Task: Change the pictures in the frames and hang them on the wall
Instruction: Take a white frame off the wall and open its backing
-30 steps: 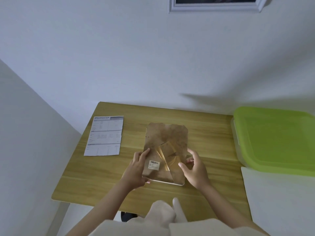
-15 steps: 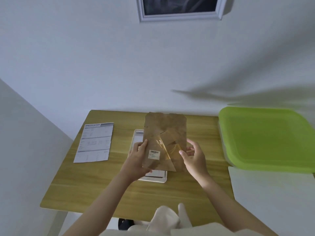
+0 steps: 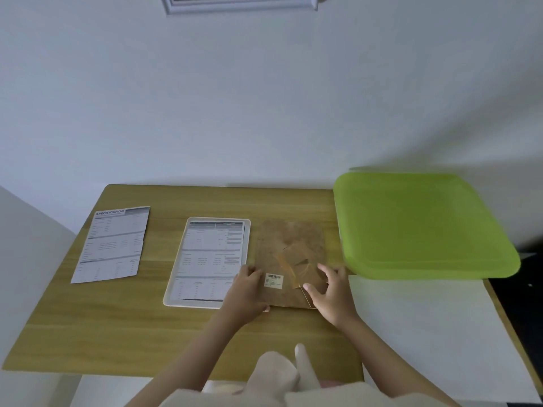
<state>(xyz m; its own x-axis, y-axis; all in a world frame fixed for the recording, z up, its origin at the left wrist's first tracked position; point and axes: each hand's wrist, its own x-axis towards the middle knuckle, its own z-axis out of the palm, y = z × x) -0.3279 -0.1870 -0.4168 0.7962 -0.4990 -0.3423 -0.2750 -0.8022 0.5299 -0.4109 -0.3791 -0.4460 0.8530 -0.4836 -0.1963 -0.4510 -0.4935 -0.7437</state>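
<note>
A brown backing board (image 3: 291,239) with a barcode label and a folded stand lies flat on the wooden table (image 3: 141,333). My left hand (image 3: 245,292) grips its lower left edge. My right hand (image 3: 332,292) holds its lower right corner, thumb on top. Just left of the board lies a white picture frame (image 3: 175,265), face down, with a printed sheet (image 3: 210,257) in it. A second printed sheet (image 3: 111,245) headed "Specification" lies loose at the table's left. Another white-framed picture (image 3: 241,5) hangs on the wall above, mostly cut off by the top edge of the view.
A large green lid (image 3: 417,224) covers a box at the table's right end. A white surface (image 3: 426,333) lies in front of it, near my right forearm. The table stands against a white wall, with another wall close on the left.
Both hands lifted the backing board off the frame, carried it right and laid it on the table beside the frame. The frame and the sheet inside it are now uncovered.
</note>
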